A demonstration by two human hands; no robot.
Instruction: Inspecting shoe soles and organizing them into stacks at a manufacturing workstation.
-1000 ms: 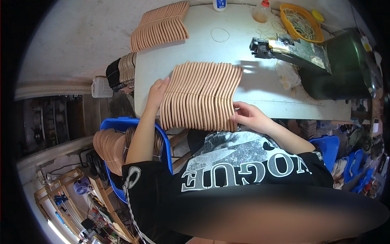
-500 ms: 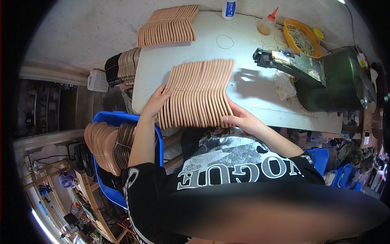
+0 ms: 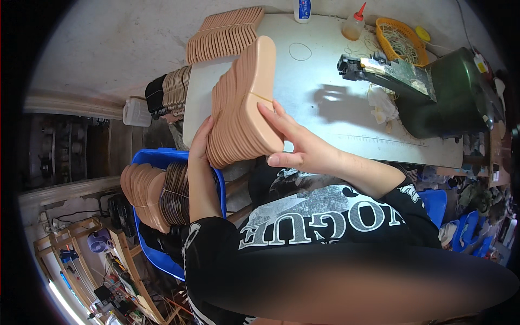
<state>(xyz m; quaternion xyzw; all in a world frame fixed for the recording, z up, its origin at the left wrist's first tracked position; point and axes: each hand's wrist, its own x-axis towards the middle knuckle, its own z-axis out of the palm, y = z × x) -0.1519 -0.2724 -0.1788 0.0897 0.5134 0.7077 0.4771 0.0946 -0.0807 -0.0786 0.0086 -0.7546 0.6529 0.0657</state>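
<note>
A bundle of tan shoe soles (image 3: 238, 108), stacked face to face and held by a thin band, is raised over the table's near left edge. My left hand (image 3: 201, 140) grips its left end, the fingers partly hidden behind the stack. Against the outermost sole on the right, my right hand (image 3: 295, 135) presses with its fingers, the thumb lying near the lower corner. The stack is tilted, so the flat face of that last sole shows. A similar banded bundle (image 3: 226, 35) lies at the table's far left corner.
On the white table (image 3: 292, 81) stand a dark green machine (image 3: 444, 97), a yellow basket (image 3: 401, 42) of rubber bands, a red-tipped bottle (image 3: 354, 24) and a white-blue bottle (image 3: 302, 11). One loose band (image 3: 299, 51) lies there. A blue bin (image 3: 154, 260) with more soles stands left.
Both hands have shifted the bundle slightly left and turned it, so its right end sole now faces into view. My right fingers have moved up onto that sole's face.
</note>
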